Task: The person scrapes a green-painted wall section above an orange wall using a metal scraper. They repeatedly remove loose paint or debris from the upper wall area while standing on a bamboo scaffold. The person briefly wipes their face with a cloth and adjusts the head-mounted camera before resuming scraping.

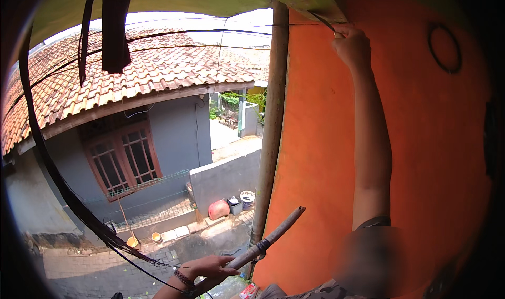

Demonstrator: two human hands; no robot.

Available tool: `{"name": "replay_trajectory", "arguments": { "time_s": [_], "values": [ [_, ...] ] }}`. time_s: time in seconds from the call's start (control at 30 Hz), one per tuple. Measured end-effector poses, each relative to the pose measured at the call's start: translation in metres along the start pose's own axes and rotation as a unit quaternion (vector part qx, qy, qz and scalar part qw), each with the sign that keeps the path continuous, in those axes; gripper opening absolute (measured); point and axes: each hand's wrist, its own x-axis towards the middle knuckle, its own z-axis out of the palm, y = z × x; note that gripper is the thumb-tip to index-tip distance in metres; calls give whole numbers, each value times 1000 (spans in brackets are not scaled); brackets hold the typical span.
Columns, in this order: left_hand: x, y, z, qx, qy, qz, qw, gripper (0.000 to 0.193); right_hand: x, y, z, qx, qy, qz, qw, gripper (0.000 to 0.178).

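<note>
My right hand [352, 45] is raised high against the orange wall [323, 130], just under the greenish ceiling edge. Its fingers are closed on a thin dark strip-like tool [322, 20] that points up and left to the ceiling's underside. Only a small pale part shows at the fingers, so its exact kind is unclear. Low in the picture, my left hand [210, 268] grips a weathered grey pole [278, 233], which slants up to the right and has a dark binding around it. A dark bead-like bracelet circles the left wrist.
An upright pipe-like post [272, 115] runs beside the wall. Dark cables [44, 146] hang at left. Far below lies a paved lane [173, 251] with buckets [247, 198] and a red container [218, 209]. A tiled-roof house [173, 136] stands opposite. A black ring [444, 47] marks the wall.
</note>
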Motion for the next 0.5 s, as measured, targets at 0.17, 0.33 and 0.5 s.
{"name": "replay_trajectory", "arguments": {
  "time_s": [0.17, 0.33, 0.5],
  "values": [
    [1, 6, 1, -23, -14, -13, 1000, 64, 13, 13, -27, 27, 30, -2, 999, 7],
    [-2, 11, 4, -29, 8, -22, 999, 65, 18, -13, -64, -109, -103, -5, 989, 41],
    [7, -2, 9, -20, 8, 6, 1000, 67, 25, 9, -16, -168, -13, 5, 986, 20]
  ]
}}
